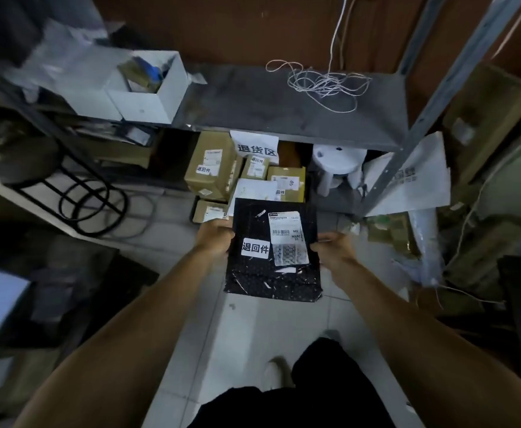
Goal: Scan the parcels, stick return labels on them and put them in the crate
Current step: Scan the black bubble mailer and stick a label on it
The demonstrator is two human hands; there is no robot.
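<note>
Much of the left side is dark and smeared, so the things stacked there cannot be made out; the far ends of the shelf (283,100) are cut off by its uprights, and the crate holding the parcels is mostly hidden by what lies in it.

The black parcel (273,251) is a flat, dotted plastic mailer, creased and scuffed with white marks. It bears a white return label (255,248) with three black characters on its left half and a shipping label (287,237) with a barcode to the right; the small print is unreadable. It is held in the air above the tiled floor (246,329), just in front of the piled parcels under the shelf.

The left hand (215,236) has its grip clamped on the mailer's left edge, the right hand (333,247) on its right edge, fingers curled underneath.

Under the shelf, several brown boxes (212,165) and a white mailer (256,189) lie packed together, each with a small return sticker, behind them a white sign (256,148). On the shelf stand an open white box (151,88) with blurred contents and a tangle of white cord (324,84).
</note>
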